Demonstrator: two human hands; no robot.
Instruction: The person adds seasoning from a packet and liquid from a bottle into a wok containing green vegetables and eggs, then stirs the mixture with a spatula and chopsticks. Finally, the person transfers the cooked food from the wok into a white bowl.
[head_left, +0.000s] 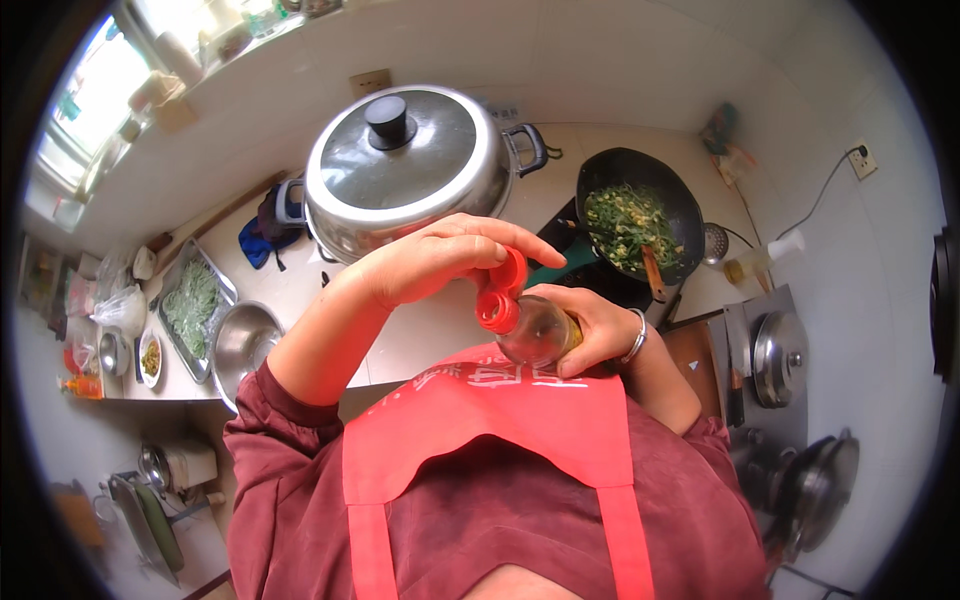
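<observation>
In front of my chest, my right hand (600, 330) is closed around a clear bottle (534, 330) with a red neck. My left hand (457, 251) is at the red flip cap (511, 274), which stands open on its hinge, with the thumb against it and the index finger stretched out past it. Beyond my hands, to the right, a black wok (684, 217) holds chopped greens with yellow bits (634, 225) and a wooden-handled utensil (652, 274). A large steel pot (337, 232) with a glass lid (442, 172) stands beyond my left hand.
At left are a steel bowl (244, 341), a metal tray (225, 289) of pale green strands, a small plate (151, 381) of food and plastic bags (122, 309). A skimmer (715, 243) and a bottle of yellowish liquid (750, 264) lie right of the wok. Lids and pans stand lower right.
</observation>
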